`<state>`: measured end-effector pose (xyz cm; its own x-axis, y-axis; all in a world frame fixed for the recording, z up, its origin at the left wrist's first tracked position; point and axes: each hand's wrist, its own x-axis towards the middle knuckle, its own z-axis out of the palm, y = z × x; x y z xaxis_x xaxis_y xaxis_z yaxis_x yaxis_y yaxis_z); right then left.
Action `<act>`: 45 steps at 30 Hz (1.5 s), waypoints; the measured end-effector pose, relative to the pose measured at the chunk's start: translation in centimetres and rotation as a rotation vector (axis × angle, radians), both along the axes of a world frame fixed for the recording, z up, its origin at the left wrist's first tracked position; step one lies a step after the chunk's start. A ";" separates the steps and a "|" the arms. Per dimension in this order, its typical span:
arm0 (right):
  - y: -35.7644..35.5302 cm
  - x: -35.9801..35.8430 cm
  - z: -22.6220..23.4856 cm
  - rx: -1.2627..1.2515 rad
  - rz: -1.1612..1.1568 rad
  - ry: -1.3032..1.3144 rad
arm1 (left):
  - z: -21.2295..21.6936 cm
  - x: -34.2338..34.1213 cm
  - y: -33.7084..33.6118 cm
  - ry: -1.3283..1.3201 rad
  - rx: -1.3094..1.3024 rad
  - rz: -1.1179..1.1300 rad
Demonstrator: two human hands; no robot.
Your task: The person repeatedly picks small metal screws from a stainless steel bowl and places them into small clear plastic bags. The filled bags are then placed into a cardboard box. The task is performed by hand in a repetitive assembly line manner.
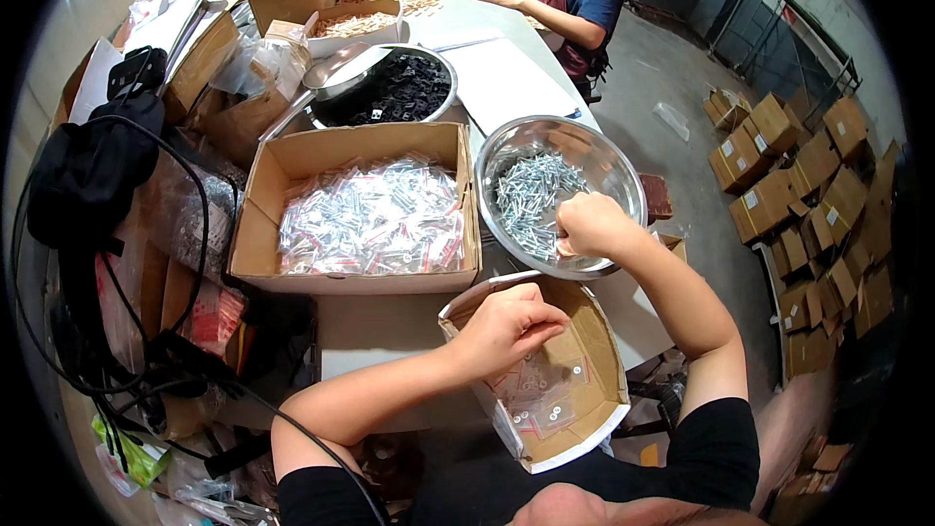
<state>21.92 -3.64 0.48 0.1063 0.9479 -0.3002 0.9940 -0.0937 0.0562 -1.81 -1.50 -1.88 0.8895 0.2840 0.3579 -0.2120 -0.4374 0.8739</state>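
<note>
My right hand (592,226) is inside a shiny metal bowl (623,170), at the right edge of a heap of silver screws (534,197). Its fingers are curled closed, and what they hold, if anything, is hidden. Nearer to me, my left hand (514,329) hovers over an open cardboard tray (606,356) with its fingers pressed together; I cannot make out anything in them. Small clear plastic bags (536,394), some with little white round pieces, lie on the tray's bottom.
Left of the bowl stands a cardboard box (355,282) full of filled clear bags (375,214). Behind it are a basin of black parts (404,88) and a metal scoop (336,76). Cables (200,234) hang at the left. Across the table sits another person (584,15).
</note>
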 end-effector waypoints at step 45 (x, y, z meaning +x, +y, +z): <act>-6.0 -6.8 3.2 -0.042 -0.307 1.648 | -0.5 0.1 0.1 0.139 -0.289 0.024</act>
